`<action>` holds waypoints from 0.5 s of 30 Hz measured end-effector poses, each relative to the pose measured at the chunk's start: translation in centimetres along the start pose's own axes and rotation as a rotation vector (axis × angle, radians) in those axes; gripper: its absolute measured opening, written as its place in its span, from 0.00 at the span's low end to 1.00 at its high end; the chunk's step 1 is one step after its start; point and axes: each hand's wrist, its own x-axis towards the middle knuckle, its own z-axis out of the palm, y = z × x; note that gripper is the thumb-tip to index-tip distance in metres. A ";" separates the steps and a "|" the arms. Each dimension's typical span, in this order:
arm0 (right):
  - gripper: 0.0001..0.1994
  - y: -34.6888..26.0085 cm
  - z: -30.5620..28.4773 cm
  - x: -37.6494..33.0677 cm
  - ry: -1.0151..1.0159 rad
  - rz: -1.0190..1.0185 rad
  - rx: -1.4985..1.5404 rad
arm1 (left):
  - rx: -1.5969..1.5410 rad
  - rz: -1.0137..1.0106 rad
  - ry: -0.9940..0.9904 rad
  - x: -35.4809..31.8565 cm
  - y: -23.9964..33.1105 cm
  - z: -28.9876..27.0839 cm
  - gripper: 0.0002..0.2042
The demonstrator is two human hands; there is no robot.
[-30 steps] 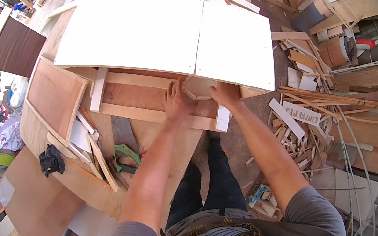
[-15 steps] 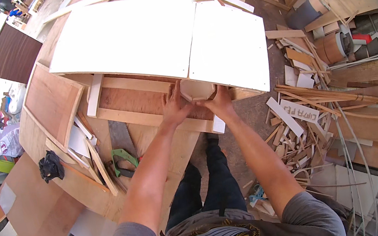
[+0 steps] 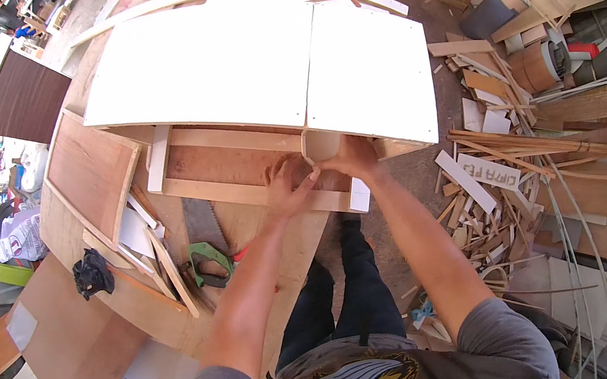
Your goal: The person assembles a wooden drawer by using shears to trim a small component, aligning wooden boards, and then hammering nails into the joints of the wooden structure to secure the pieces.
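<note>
A wooden carcass with white panels (image 3: 191, 65) on top lies before me, its near side showing an open frame with a brown inner panel (image 3: 217, 163). A small pale wooden piece (image 3: 323, 142) with an angled corner stands in the opening, under the seam between the white panels. My right hand (image 3: 354, 160) grips its right side, thumb along the lower edge, fingers partly hidden inside. My left hand (image 3: 292, 185) is just left of the piece, fingers apart over the brown panel. Its thumb points at the piece's lower corner, close to my right thumb; contact cannot be made out.
A green-handled handsaw (image 3: 207, 243) lies on the plywood bench (image 3: 281, 251), near wood strips and a black plastic bag (image 3: 92, 273). A framed brown panel (image 3: 93, 174) leans at left. Offcuts (image 3: 485, 225) cover the floor at right.
My left hand has come down from the white panel's edge and its fingers have left the pale piece's left side. My right hand has reached slightly deeper into the opening.
</note>
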 end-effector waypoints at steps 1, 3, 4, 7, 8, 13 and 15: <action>0.57 0.4 -0.1 0.2 0.002 0.003 0.000 | 0.000 0.002 -0.002 0.3 -0.4 -0.3 0.43; 0.54 0.0 -0.4 0.5 -0.017 -0.102 -0.091 | 0.113 0.081 0.103 1.2 -1.1 -1.0 0.44; 0.54 -0.3 -0.4 0.5 -0.019 -0.106 -0.091 | 0.113 0.079 0.106 1.6 -1.3 -1.2 0.44; 0.53 -0.3 -0.4 0.1 0.019 -0.200 -0.112 | 0.259 0.020 0.063 2.7 0.8 -2.0 0.51; 0.55 -0.5 -0.3 0.3 -0.014 -0.175 -0.119 | 0.344 0.034 0.042 2.9 1.2 -2.5 0.53; 0.60 -1.2 -0.5 0.6 -0.137 -0.142 -0.131 | 0.495 0.036 -0.008 4.3 1.2 -3.5 0.62; 0.61 -0.5 -0.3 0.5 -0.041 -0.248 -0.179 | 0.523 0.029 -0.096 5.0 1.8 -3.8 0.64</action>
